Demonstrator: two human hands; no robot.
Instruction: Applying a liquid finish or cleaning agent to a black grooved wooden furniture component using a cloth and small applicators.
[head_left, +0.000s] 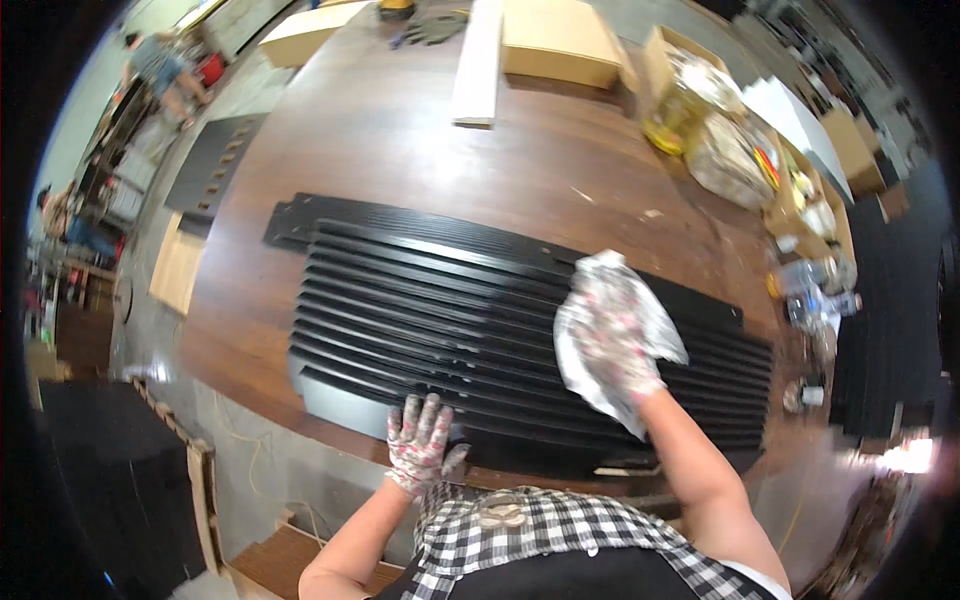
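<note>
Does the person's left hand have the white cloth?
No, the right hand has the white cloth, while the left hand is at the near edge of the black slatted panel.

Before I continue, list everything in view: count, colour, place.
slatted panel: 1, black, on table
second panel: 1, black, behind it
cloth: 1, white, on slatted panel
table: 1, brown, centre
flat-topped cartons: 2+, tan, far side
plank: 1, white, far side
open cartons: 2+, tan, right
bottles: several, clear, right edge
people: 2, partly blue, far left
checked garment: 1, black-and-white, bottom
left hand: 1, white patterned glove, panel's near edge
right hand: 1, white patterned glove, on cloth
</note>
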